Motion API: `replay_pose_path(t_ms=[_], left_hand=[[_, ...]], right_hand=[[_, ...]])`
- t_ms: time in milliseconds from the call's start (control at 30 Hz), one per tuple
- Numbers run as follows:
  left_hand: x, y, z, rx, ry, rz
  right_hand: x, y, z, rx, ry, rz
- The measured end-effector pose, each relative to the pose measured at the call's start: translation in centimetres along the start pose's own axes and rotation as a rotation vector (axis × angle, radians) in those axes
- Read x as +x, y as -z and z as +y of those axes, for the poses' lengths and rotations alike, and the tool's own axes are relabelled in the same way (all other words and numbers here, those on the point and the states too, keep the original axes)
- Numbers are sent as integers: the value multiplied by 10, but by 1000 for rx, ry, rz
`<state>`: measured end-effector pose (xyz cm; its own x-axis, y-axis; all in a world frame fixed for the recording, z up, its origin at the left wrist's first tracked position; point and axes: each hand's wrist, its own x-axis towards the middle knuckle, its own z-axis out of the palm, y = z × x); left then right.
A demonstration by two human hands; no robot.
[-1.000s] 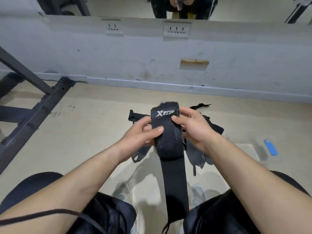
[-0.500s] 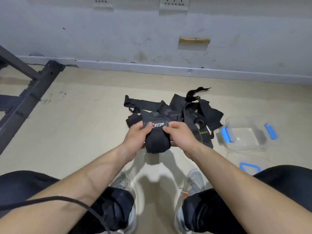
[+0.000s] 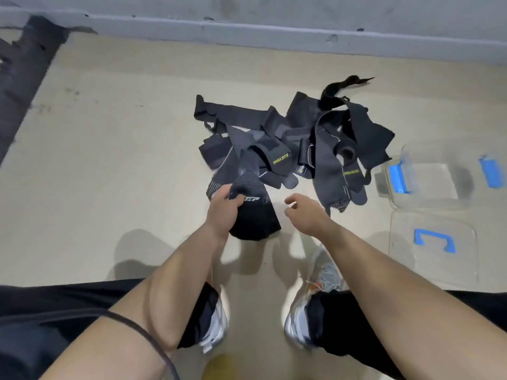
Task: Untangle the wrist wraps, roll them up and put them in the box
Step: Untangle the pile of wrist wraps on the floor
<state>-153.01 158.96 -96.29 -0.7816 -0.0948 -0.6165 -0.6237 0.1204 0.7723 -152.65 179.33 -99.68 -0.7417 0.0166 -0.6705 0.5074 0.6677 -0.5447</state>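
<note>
1. A dark metal frame (image 3: pixel 24 75) lies on the floor (image 3: pixel 109 165) at the far left, well away from the left grip and beyond it, against the grey wall base (image 3: pixel 274 34).
2. The left hand (image 3: pixel 223 208) forms the left grip: its fingers are curled tight over the top of a bunched black wrist wrap (image 3: pixel 253 216), whose white lettering is partly covered by the thumb. The wrap sits low, at or just above the floor; contact cannot be judged.
3. Just beyond this grip, touching the held wrap's far edge, lies the tangled pile of wraps (image 3: pixel 296 141), black and grey with yellow-green lettering on two bands.
4. The right hand (image 3: pixel 306 212) is just right of the held wrap, apart from it. Its grip is loosely parted, fingers half curled, holding nothing.
5. Right of the right grip stands the clear box (image 3: pixel 428 200) with blue latches, its near-left corner close to the pile's right edge.
6. Nearer the person than the box lies the clear lid (image 3: pixel 433 242) with a blue handle.
7. Below both grips, two grey-white shoes (image 3: pixel 321 275) stand on the floor.
</note>
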Motion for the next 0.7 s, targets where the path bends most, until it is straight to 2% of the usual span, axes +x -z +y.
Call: replay_pose_path(t_ms=[167,300,400,567,700], left_hand=[[41,-5,-13,-70,185,64],[69,-21,-12,-62,232,51],[91,-30,-15,22,164,54],[119,-41,-33,127,106,117],[133,-42,-48,536,-232,10]], right_hand=[[63,19,22,-155,-2,30],[105,26,24,-270,51,25],[122,27,31,-346,-42,60],[125,30,47,-264,-261,366],[126,30,61,-227,-275,357]])
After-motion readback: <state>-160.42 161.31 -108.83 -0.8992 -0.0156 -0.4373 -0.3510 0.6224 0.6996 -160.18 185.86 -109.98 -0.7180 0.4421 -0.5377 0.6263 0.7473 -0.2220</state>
